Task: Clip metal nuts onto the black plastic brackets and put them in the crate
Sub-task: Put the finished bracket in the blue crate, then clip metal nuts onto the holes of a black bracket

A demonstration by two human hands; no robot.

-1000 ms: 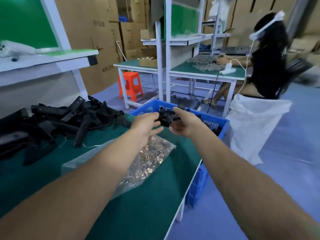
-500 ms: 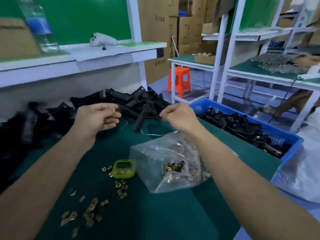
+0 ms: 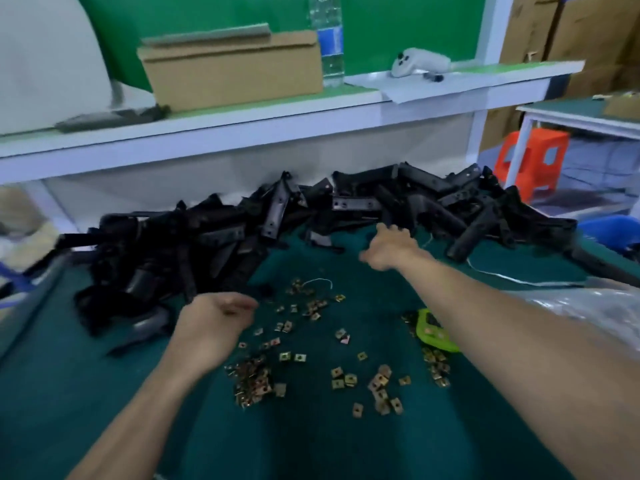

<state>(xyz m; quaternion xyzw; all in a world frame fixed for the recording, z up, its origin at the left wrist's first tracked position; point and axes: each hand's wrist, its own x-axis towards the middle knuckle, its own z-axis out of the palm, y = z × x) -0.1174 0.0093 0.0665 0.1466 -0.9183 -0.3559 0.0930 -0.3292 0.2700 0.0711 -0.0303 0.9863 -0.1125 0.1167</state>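
A long heap of black plastic brackets (image 3: pixel 277 220) lies along the back of the green table. Several brass-coloured metal nuts (image 3: pixel 311 344) are scattered on the mat in front of it. My right hand (image 3: pixel 389 247) is stretched out to the foot of the heap, fingers spread and reaching among the brackets, holding nothing I can make out. My left hand (image 3: pixel 216 317) hovers over the nuts beside the heap, its fingers loosely curled and empty. A corner of the blue crate (image 3: pixel 613 232) shows at the right edge.
A small green timer (image 3: pixel 434 330) lies partly under my right forearm. A clear plastic bag (image 3: pixel 595 306) sits at the right. The white shelf (image 3: pixel 277 116) above carries a cardboard box (image 3: pixel 232 71), a water bottle (image 3: pixel 330 39) and a white controller (image 3: pixel 412 65). An orange stool (image 3: pixel 533 161) stands beyond.
My view has swung left from the crate to the heap. My right hand reached forward to the brackets; my left hand dropped over the loose nuts. Both hands are empty.
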